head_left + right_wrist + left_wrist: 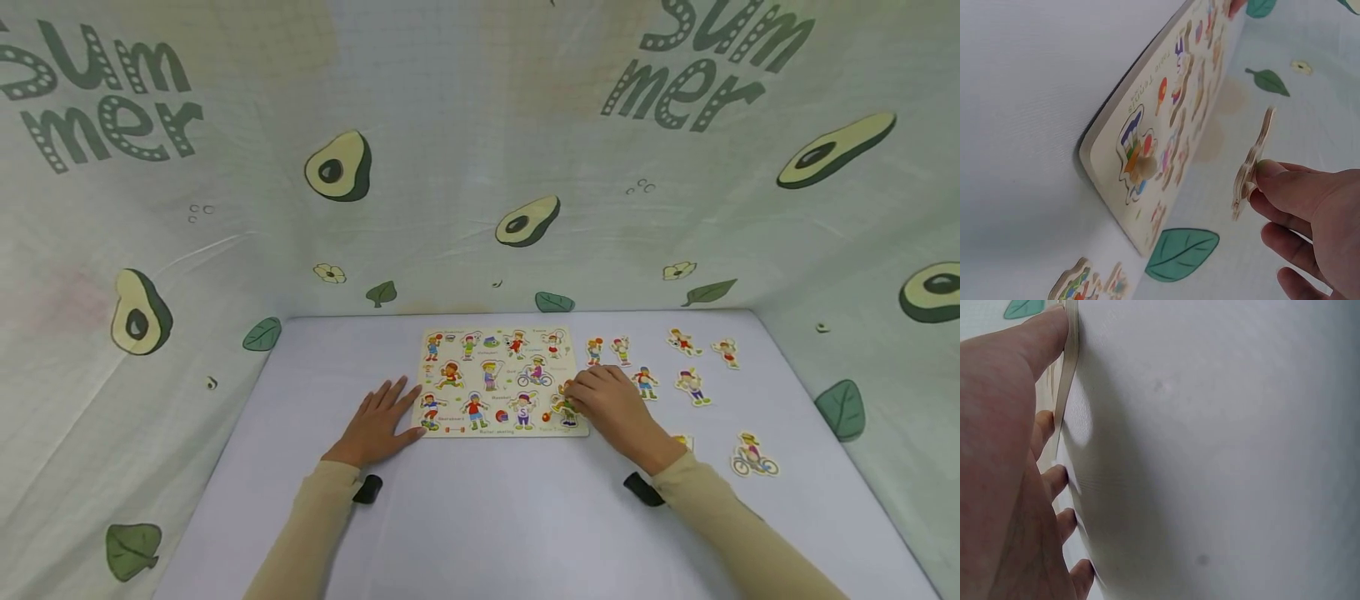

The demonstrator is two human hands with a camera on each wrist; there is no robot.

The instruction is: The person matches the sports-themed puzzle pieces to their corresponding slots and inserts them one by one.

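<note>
A wooden knob-puzzle board (pixel 469 367) printed with sports figures lies on the white table. My right hand (pixel 611 408) is above the board's right edge, pinching a wooden puzzle piece (pixel 1249 165) between thumb and finger. In the right wrist view that piece shows edge-on, its picture turned away. Close to it, the table tennis figure (pixel 1132 153), with a round knob, sits at the board's corner. My left hand (pixel 378 429) lies with fingers spread, thumb and index fingertip at the board's left edge; the board's side (pixel 1067 369) shows beside them.
Right of the board lie several loose figure pieces, among them a cyclist (pixel 753 456) and a skater-like figure (pixel 645 382). Another piece (pixel 683 441) is partly hidden by my right wrist. An avocado-print cloth (pixel 442 250) hangs behind the table and along its sides.
</note>
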